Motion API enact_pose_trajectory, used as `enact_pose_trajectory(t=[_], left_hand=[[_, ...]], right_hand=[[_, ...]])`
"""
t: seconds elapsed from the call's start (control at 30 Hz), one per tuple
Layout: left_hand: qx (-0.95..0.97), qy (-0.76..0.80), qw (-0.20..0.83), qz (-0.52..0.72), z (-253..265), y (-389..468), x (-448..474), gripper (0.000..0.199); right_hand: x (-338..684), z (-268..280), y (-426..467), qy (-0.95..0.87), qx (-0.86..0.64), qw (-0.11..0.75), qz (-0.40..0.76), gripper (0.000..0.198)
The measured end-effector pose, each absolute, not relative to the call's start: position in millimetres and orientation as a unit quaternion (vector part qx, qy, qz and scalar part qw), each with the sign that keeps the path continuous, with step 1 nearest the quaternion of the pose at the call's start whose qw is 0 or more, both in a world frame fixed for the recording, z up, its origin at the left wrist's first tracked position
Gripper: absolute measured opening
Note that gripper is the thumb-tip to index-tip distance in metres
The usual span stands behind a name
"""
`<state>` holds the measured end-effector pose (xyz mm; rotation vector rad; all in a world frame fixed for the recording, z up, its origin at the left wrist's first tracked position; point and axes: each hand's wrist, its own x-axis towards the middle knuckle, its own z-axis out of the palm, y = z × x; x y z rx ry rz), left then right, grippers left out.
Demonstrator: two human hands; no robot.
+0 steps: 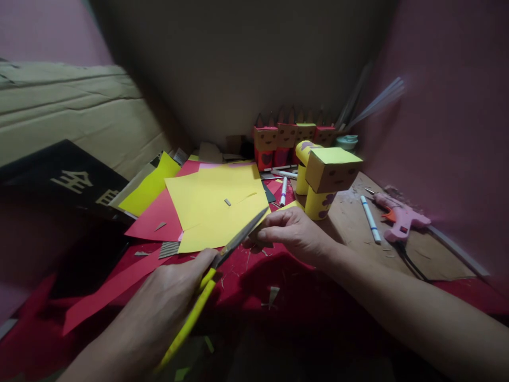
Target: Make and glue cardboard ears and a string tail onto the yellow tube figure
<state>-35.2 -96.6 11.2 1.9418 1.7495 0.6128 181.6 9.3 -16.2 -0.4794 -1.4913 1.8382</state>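
Note:
My left hand [170,289] is closed on a pair of scissors [239,237] with yellow handles, the blades pointing up and to the right. Beside the blade tips, my right hand [296,233] pinches a small brown piece of cardboard [259,229], mostly hidden by the fingers. Behind the scissors lie yellow paper sheets [214,196] over red paper [153,220]. Just beyond my right hand stands a yellow paper tube figure [316,206] with a cardboard box head [332,178].
Several red tube figures [265,140] with box heads line the back. At right, a pink glue gun [397,215] and a marker [370,219] lie on a cardboard sheet [350,244]. A black box [63,175] leans at left. Cardboard scraps litter the red cloth [294,297].

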Motion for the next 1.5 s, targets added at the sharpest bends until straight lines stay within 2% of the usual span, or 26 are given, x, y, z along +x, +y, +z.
enact_pose_trajectory(t=[0.1,0.17,0.27,0.33,0.5,0.73,0.93,1.17,1.37,1.5], left_hand=[[0.668,0.646,0.236,0.285,13,-82,-31,0.034],[0.615,0.632,0.294,0.368,17,-67,-24,0.041],[0.589,0.6,0.347,0.415,24,-45,-9,0.05],[0.598,0.585,0.364,0.41,27,-34,1,0.051],[0.601,0.551,0.412,0.407,29,-21,17,0.048],[0.607,0.562,0.418,0.377,32,-6,20,0.044],[0.638,0.539,0.433,0.339,32,9,18,0.045],[0.654,0.493,0.497,0.287,22,29,2,0.047],[0.653,0.477,0.52,0.274,21,30,5,0.048],[0.642,0.493,0.502,0.304,21,31,6,0.05]], right_hand=[[180,-18,12,-0.565,-0.207,0.368,0.709,0.012],[178,-20,13,-0.552,-0.223,0.384,0.706,0.014],[177,-21,15,-0.551,-0.241,0.399,0.692,0.012],[177,-20,14,-0.556,-0.249,0.401,0.684,0.01],[177,-16,12,-0.559,-0.28,0.398,0.671,0.026],[176,-21,14,-0.551,-0.323,0.385,0.666,0.031],[176,-24,20,-0.547,-0.343,0.404,0.648,0.022],[176,-20,28,-0.528,-0.334,0.383,0.68,0.007],[179,-20,33,-0.535,-0.368,0.361,0.67,0.009],[181,-19,33,-0.504,-0.378,0.412,0.658,0.007]])
